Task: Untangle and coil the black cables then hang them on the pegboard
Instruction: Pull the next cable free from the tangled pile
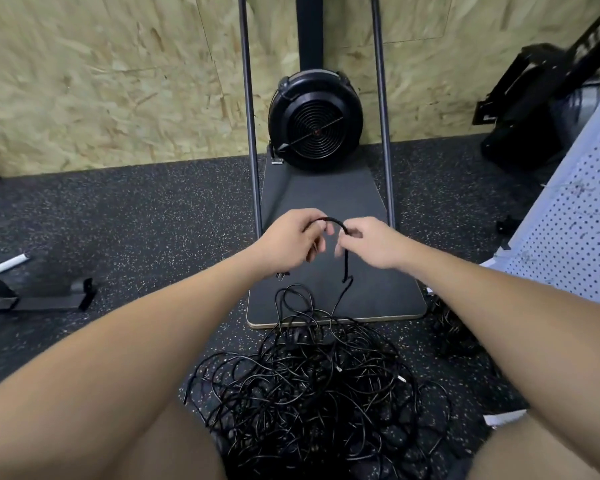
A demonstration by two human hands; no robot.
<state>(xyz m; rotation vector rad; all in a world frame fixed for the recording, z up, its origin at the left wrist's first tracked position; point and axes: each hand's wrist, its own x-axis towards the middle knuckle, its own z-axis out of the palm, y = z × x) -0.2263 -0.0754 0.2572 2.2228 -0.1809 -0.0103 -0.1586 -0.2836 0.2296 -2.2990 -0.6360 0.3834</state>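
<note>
From the head view, I take the black fan housing [315, 121] at the far wall as my marker. Straight out in front of it lies its dark base mat [378, 289], and above that mat I have both hands raised close together. My left hand [290, 237] has its fingers curled round one end of a short arch of black cable [329, 220]; my right hand [369, 242] pinches the other side of the same arch, thumb and fingers closed on it. From the right hand the cable drops down toward me, kinks once, and runs into the tangled pile [312, 386] on the speckled floor, on the near side of the mat from the fan. A small connector hangs below the left hand, though I cannot tell whether it belongs to this strand.

The white pegboard [568, 237] leans well off to the right of the fan, with nothing I can make out hanging on it.

I judge this to be the untangling step, very early: one strand singled out, the heap barely reduced. Next I would need to feed the strand hand over hand, lifting gently so it slides free of the loops rather than tightening them, before any coil is formed.
</note>
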